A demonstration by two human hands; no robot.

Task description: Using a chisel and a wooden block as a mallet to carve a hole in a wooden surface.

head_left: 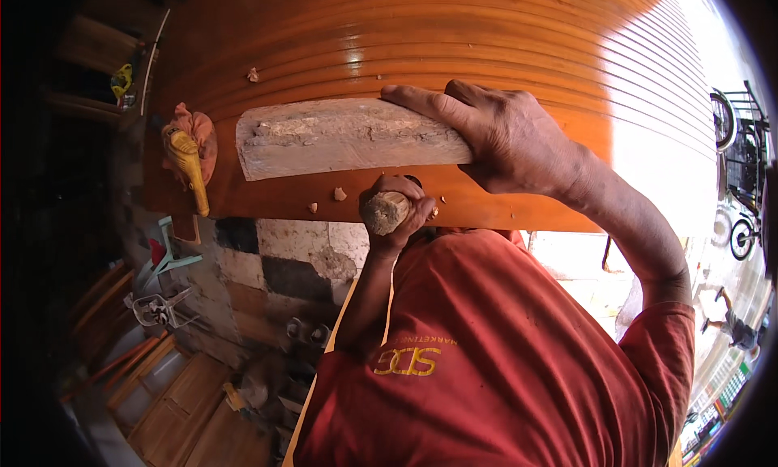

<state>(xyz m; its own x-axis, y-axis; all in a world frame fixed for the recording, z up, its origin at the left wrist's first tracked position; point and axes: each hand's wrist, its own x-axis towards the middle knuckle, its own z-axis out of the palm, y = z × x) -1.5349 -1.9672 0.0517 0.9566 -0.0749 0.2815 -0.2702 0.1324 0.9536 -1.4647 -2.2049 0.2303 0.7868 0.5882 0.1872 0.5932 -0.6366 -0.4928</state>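
Observation:
A rough piece of wood [340, 139] with a crumbly, bark-like strip along its length lies on the varnished orange-brown tabletop [356, 29]. My right hand [519, 139] grips its right end, fingers over the top edge. Just below the wood, near the table's front edge, my left hand [397, 216] is closed around a thick wooden handle [387, 212], seen end-on. Whatever the handle belongs to is mostly hidden; a small dark part shows behind the fingers. Wood chips [339, 194] are scattered close by.
A yellow object with a long handle [188, 159] rests by an orange cloth at the table's left edge. Below left are a pale green stool [170, 252] and wooden boards [174, 402] on the floor. Bright sunlight covers the table's right end; bicycles [741, 238] stand beyond.

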